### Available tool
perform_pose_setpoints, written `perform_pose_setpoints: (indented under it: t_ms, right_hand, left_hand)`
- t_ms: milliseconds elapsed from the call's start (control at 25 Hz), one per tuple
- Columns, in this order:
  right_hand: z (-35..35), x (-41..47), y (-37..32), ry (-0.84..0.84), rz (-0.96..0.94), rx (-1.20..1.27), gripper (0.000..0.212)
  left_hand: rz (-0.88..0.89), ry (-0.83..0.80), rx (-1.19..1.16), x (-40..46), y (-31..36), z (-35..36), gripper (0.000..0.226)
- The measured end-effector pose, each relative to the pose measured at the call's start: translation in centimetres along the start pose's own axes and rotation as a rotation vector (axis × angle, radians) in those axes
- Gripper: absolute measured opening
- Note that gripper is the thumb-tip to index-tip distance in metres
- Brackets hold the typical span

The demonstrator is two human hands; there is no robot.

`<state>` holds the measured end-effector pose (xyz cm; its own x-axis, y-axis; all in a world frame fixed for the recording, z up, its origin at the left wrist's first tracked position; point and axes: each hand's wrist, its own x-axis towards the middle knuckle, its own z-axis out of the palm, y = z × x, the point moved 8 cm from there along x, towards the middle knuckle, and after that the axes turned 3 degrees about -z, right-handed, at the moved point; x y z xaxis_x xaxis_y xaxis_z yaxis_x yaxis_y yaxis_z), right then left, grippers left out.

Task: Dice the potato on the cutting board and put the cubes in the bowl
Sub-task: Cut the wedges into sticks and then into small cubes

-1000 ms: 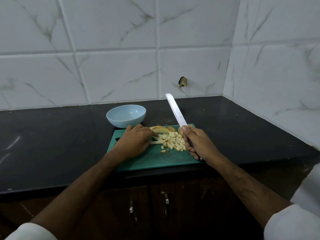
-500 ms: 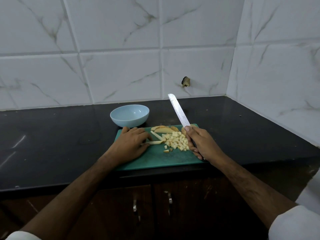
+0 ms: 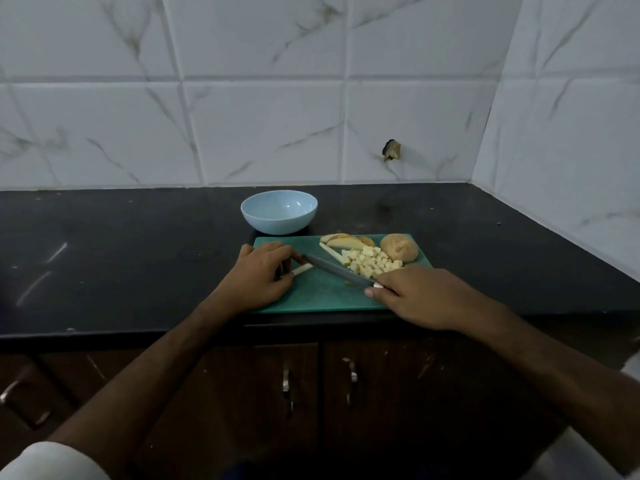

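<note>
On the green cutting board (image 3: 322, 299) lies a pile of pale potato cubes (image 3: 370, 263), some potato slices (image 3: 343, 240) and a rounded potato piece with skin (image 3: 399, 252) at the far right corner. My left hand (image 3: 261, 277) pins a white potato stick (image 3: 302, 269) to the board's left part. My right hand (image 3: 420, 296) grips a knife (image 3: 337, 270), whose blade lies low across the board, its tip at the stick by my left fingers. A light blue bowl (image 3: 279, 212) stands just behind the board and looks empty.
The board sits at the front edge of a black countertop (image 3: 121, 258). White marble-look tiled walls (image 3: 263, 129) close off the back and the right side. Dark cabinet doors with metal handles (image 3: 286, 382) are below the counter.
The knife blade came down from pointing up and away to lying across the board toward my left hand. My right hand shifted nearer, uncovering the rounded potato piece. My left hand pulled one stick leftward.
</note>
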<state>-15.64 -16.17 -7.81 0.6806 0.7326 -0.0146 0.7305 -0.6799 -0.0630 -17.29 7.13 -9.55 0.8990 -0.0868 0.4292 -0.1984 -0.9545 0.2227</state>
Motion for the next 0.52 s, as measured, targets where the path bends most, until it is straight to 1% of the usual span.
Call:
perform_pose_setpoints:
  t_ms: [80,160,280,400,520]
  right_hand:
    - [0.6,-1.4,0.4,-0.069,0.018,-0.068,0.038]
    - [0.8,-2.1,2.0,-0.093,0.083,-0.106,0.037]
    - [0.2,-2.0,3.6,-0.036,0.172,-0.188,0.038]
    - [-0.5,-1.0,2.5,0.039,0.154,-0.126,0.043]
    - [-0.8,0.1,1.2,0.096,0.139,-0.073,0.042]
  left_hand:
    - [-0.015,-0.012,-0.043,-0.1,-0.1,0.0,0.026]
    - [-0.021,-0.017,-0.046,-0.1,-0.1,0.0,0.026]
    - [-0.021,-0.018,-0.042,-0.1,-0.1,0.1,0.027]
    - [-0.023,-0.006,-0.087,-0.1,-0.1,0.0,0.030]
    - [-0.017,-0.024,-0.162,-0.1,-0.3,0.3,0.032]
